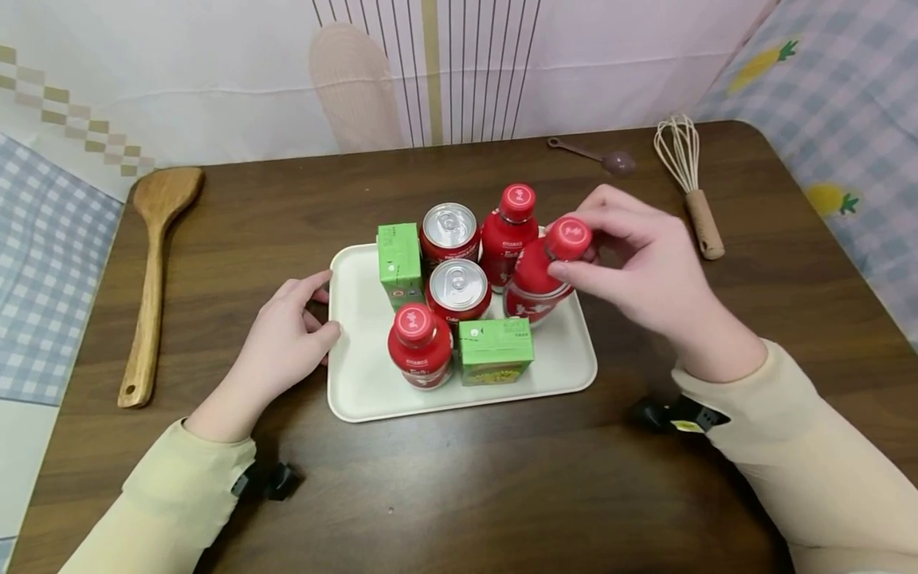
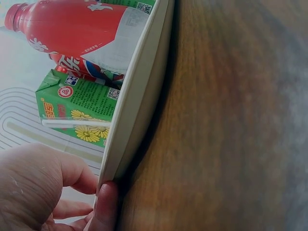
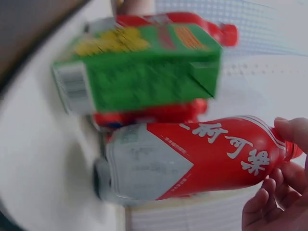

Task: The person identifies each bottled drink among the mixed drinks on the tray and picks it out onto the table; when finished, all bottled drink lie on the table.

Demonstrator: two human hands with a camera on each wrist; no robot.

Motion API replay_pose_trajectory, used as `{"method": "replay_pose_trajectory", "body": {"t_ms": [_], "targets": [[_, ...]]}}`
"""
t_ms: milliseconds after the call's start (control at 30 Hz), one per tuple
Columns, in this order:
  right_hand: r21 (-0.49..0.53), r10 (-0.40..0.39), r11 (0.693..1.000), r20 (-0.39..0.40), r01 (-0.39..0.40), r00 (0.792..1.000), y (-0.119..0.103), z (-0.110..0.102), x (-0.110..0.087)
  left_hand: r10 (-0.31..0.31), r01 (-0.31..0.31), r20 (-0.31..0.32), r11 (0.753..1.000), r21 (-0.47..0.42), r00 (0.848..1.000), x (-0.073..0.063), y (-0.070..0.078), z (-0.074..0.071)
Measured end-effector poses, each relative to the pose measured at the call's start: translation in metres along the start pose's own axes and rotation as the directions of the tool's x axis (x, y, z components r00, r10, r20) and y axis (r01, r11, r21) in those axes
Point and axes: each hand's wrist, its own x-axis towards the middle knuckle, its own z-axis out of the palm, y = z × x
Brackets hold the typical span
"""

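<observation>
My right hand (image 1: pixel 645 255) pinches a red bottle (image 1: pixel 534 275) just below its cap, thumb on one side and fingers on the other. The bottle leans over the right part of a white tray (image 1: pixel 559 371); its red-and-clear side shows in the right wrist view. At the tray's left rim, my left hand (image 1: pixel 290 339) holds the edge between thumb and fingers. On the tray stand a second red bottle (image 1: pixel 505 239) at the back, a third bottle (image 1: pixel 421 359) in front, two red cans (image 1: pixel 459 287) and two green drink cartons (image 1: pixel 495 351).
A wooden spatula (image 1: pixel 152 271) lies at the table's left side. Near the back edge is a small brown measuring spoon (image 1: pixel 584 153). A whisk (image 1: pixel 692 187) with a wooden handle lies beyond my right hand. A patterned cloth (image 1: pixel 251 88) hangs behind the table (image 1: pixel 459 494).
</observation>
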Motion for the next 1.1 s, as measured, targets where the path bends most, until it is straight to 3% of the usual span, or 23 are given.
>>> {"method": "replay_pose_trajectory", "body": {"t_ms": [167, 333, 433, 533, 700, 867, 1100], "targets": [[0.09, -0.02, 0.996, -0.075, 0.027, 0.997, 0.002, -0.026, 0.007, 0.005, -0.005, -0.004, 1.0, 0.007, 1.0, 0.0, 0.001, 0.0], [0.238, 0.087, 0.97, -0.176, -0.044, 0.98, 0.017, -0.057, 0.014, 0.007, -0.007, -0.01, 1.0, 0.006, 1.0, 0.0, 0.001, -0.001], [0.268, 0.161, 0.958, -0.201, -0.104, 0.966, 0.029, -0.074, 0.018, 0.009, -0.008, -0.014, 1.0, 0.009, 1.0, 0.0, 0.0, 0.0], [0.222, 0.198, 0.963, -0.202, -0.152, 0.959, 0.042, -0.084, 0.021, 0.007, -0.007, -0.014, 1.0, 0.01, 1.0, 0.0, 0.0, 0.0], [0.042, 0.215, 0.977, -0.163, -0.211, 0.963, 0.06, -0.09, 0.023, 0.003, -0.002, -0.014, 1.0, 0.018, 1.0, 0.0, -0.001, 0.0], [-0.136, 0.235, 0.957, -0.142, -0.255, 0.961, 0.065, -0.093, 0.023, 0.004, -0.004, -0.012, 1.0, 0.017, 1.0, 0.001, 0.0, 0.0], [-0.182, 0.312, 0.927, -0.118, -0.329, 0.943, 0.067, -0.092, 0.023, 0.007, -0.006, -0.014, 1.0, 0.016, 1.0, 0.001, -0.001, 0.0]]}}
